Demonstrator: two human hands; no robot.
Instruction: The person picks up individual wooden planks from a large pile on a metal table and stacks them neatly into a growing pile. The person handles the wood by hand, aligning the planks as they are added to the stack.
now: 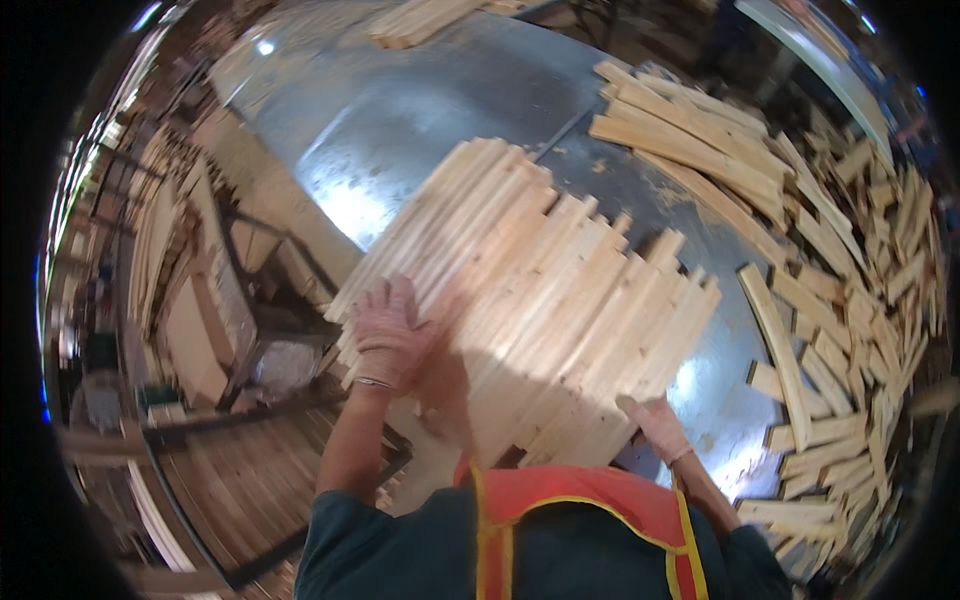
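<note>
Many pale wooden strips (pixel 540 300) lie side by side in front of me, their far ends uneven. My left hand (pixel 393 338), in a light glove, rests on top of the strips at their left side. Its fingers are spread out. At the near right corner of the layer, my right hand (pixel 662 428), also gloved, grips the edge of a strip. The thumb lies on the upper face, while the other fingers are mostly hidden by the wood. A shadow falls across the near part of the strips.
The strips lie on a shiny metal table (pixel 410 125). Longer boards (pixel 700 140) and a large heap of short wood pieces (pixel 840 350) fill the right side. More boards (pixel 425 20) lie at the far edge. On the left stands a dark-framed rack (pixel 240 480) beside stacked wood.
</note>
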